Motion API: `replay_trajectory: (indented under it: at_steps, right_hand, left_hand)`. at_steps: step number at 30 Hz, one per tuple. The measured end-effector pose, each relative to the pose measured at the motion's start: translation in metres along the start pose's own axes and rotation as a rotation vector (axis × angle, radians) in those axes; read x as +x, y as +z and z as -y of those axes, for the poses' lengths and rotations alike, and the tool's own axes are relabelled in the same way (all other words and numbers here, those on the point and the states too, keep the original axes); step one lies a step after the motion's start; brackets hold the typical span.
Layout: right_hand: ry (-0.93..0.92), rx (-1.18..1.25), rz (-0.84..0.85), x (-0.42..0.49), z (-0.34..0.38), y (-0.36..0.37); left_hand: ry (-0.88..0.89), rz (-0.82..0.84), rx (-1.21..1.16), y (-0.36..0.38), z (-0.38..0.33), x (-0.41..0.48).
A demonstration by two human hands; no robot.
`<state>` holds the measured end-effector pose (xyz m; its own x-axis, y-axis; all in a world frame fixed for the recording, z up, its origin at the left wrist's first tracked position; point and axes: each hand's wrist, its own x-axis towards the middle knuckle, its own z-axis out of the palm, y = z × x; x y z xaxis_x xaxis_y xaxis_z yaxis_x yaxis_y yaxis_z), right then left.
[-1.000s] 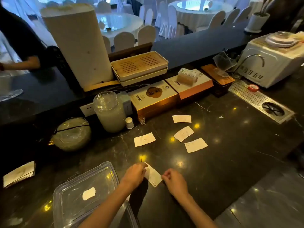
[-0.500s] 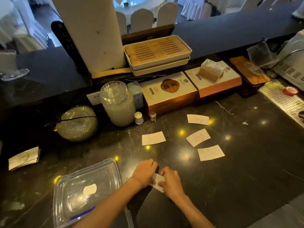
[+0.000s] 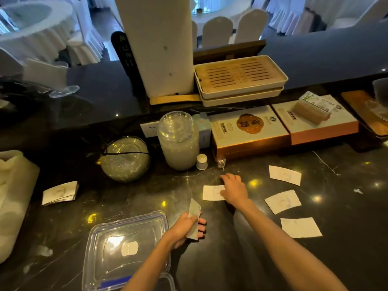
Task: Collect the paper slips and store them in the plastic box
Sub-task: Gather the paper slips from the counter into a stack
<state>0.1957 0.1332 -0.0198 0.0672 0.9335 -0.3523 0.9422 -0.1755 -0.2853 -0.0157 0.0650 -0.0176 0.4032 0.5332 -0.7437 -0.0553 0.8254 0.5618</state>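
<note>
My left hand [image 3: 186, 228] grips one white paper slip [image 3: 194, 213] edge-up, just right of the clear plastic box [image 3: 100, 238] with its lid [image 3: 126, 246] at the counter's front left. My right hand [image 3: 234, 189] lies flat on the right end of another slip [image 3: 212, 193] further back. Three more slips lie to the right: a far one [image 3: 284, 175], a middle one [image 3: 282, 201] and a near one [image 3: 301, 227]. A small stack of slips [image 3: 59, 193] sits at the left.
Behind the slips stand a frosted glass jar [image 3: 178, 141], a round glass bowl [image 3: 125, 158], a small white bottle [image 3: 202, 162], a tiny glass [image 3: 221, 162] and two gift boxes [image 3: 249, 131]. A white bag [image 3: 12, 202] sits at the far left.
Both hands were together on one slip near the front. Now my left hand holds that slip alone, and my right hand has reached forward onto the slip further back.
</note>
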Motion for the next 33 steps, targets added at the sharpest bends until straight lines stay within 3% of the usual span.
replay_trajectory:
  at_steps: [5,7,11,15,18,22,28,33]
  right_hand:
    - [0.087,0.085,-0.028,-0.005,-0.013,0.02]
    - [0.196,0.369,-0.041,-0.018,-0.023,0.026]
    - [0.492,1.178,-0.083,-0.06,-0.032,0.04]
    - [0.546,1.494,-0.022,-0.104,-0.015,0.057]
    - [0.509,1.449,-0.06,-0.117,-0.008,0.057]
    - [0.412,1.062,-0.086,-0.108,-0.042,0.025]
    - [0.526,0.555,-0.395,-0.039,-0.131,-0.067]
    - [0.513,0.216,-0.259,0.005,-0.178,-0.104]
  left_hand:
    - [0.035,-0.076,-0.006,-0.004,-0.007,0.002]
    - [0.059,-0.096,-0.022,-0.001,-0.008,0.003]
    - [0.129,-0.123,-0.081,0.024,-0.009,0.012]
    - [0.192,-0.064,-0.023,0.07,-0.011,0.025]
    - [0.191,-0.023,-0.002,0.095,-0.01,0.041]
    - [0.202,0.003,0.065,0.112,-0.013,0.06]
    - [0.127,0.063,0.228,0.134,-0.038,0.081]
    - [0.119,0.106,0.321,0.17,-0.064,0.108]
